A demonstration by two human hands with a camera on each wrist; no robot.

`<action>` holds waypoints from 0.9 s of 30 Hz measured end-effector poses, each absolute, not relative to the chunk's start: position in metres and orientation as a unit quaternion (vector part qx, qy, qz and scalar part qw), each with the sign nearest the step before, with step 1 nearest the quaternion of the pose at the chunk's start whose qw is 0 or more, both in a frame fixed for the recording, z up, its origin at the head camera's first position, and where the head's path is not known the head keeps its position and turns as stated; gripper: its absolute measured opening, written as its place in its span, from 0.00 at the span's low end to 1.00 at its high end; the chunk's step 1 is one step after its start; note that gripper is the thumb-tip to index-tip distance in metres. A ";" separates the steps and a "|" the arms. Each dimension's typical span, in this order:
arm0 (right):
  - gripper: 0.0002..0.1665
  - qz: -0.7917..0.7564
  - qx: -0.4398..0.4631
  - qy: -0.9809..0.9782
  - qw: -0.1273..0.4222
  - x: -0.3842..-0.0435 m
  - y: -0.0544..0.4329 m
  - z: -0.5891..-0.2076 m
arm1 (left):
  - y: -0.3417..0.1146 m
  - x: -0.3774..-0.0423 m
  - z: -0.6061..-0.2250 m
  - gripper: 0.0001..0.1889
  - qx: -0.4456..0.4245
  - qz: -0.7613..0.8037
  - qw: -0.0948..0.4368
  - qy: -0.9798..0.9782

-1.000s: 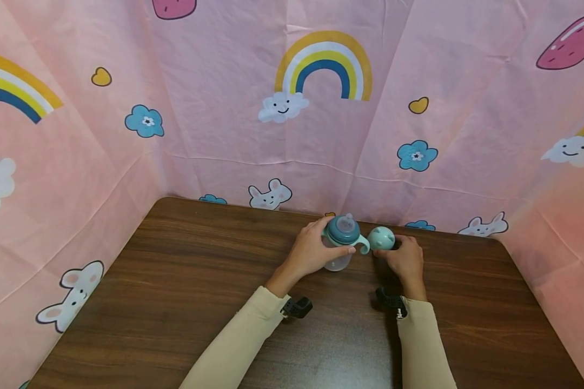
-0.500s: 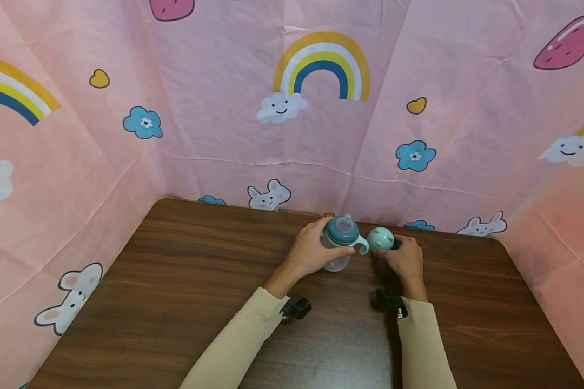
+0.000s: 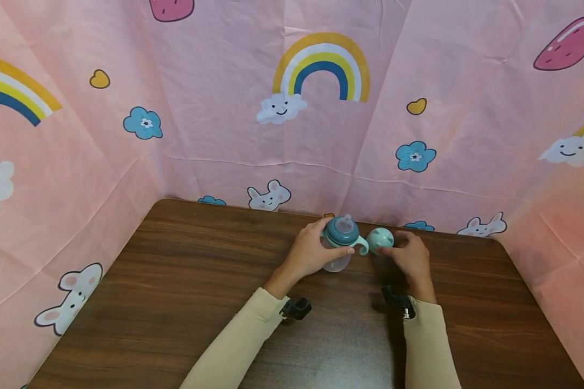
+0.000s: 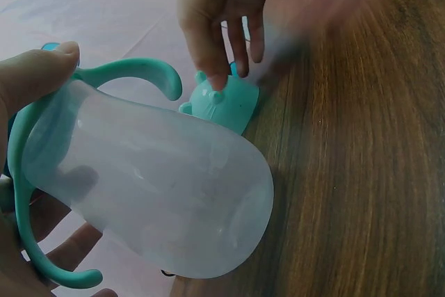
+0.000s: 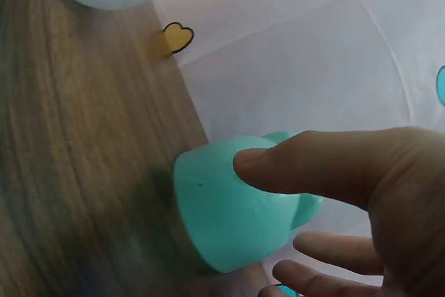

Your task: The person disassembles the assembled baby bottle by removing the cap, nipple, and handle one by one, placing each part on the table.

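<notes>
Near the back edge of the table, my left hand (image 3: pixel 307 251) grips a baby bottle (image 3: pixel 342 232) around its collar. The bottle has a clear body (image 4: pixel 153 179), a dark teal top with a nipple, and mint handles (image 4: pixel 132 69). Just right of it, a rounded mint bottle cap (image 3: pixel 380 240) with small ear-like bumps stands on the table. My right hand (image 3: pixel 412 257) is at the cap's right side, fingers loosely spread. In the right wrist view its thumb (image 5: pixel 306 161) overlaps the cap, while the other fingers (image 5: pixel 334 252) are apart from it.
The brown wooden table (image 3: pixel 199 281) spreads out in front and to both sides. A pink patterned cloth (image 3: pixel 214 108) hangs right behind its back edge and along both sides. Black camera mounts (image 3: pixel 297 308) sit at both wrists.
My right hand has loosened from the cap and shifted slightly to the right. The cap stays where it was. My left hand and the bottle have not visibly moved.
</notes>
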State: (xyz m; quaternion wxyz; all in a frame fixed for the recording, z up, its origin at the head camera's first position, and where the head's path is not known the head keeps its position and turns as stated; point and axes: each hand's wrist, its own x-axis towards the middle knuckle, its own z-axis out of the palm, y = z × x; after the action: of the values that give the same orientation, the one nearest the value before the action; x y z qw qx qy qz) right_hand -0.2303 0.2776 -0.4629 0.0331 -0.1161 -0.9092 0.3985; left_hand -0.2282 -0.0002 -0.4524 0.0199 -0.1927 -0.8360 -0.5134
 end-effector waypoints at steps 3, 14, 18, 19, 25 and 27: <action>0.46 0.403 -0.114 -0.907 0.045 -0.229 0.278 -0.459 | 0.000 -0.228 -0.453 0.48 -0.193 -0.515 0.021 -0.835; 0.44 0.401 -0.092 -0.906 0.103 -0.219 0.268 -0.429 | 0.000 -0.228 -0.452 0.47 -0.193 -0.515 0.018 -0.835; 0.43 0.385 -0.080 -0.912 0.120 -0.216 0.263 -0.419 | -0.001 -0.228 -0.452 0.47 -0.192 -0.514 0.017 -0.836; 0.43 0.383 -0.076 -0.913 0.122 -0.216 0.262 -0.417 | -0.001 -0.228 -0.451 0.47 -0.193 -0.514 0.017 -0.836; 0.43 0.388 -0.051 -0.911 0.130 -0.209 0.252 -0.402 | 0.000 -0.228 -0.451 0.47 -0.191 -0.511 0.015 -0.838; 0.42 0.389 -0.040 -0.910 0.134 -0.206 0.248 -0.396 | 0.000 -0.228 -0.450 0.47 -0.190 -0.511 0.015 -0.838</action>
State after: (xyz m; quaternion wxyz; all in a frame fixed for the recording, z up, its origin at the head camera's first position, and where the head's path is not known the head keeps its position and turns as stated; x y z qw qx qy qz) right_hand -0.2060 0.2475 -0.3963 0.1336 -0.0401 -0.9105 0.3893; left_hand -0.2276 -0.0002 -0.4503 0.0153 -0.1905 -0.8379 -0.5113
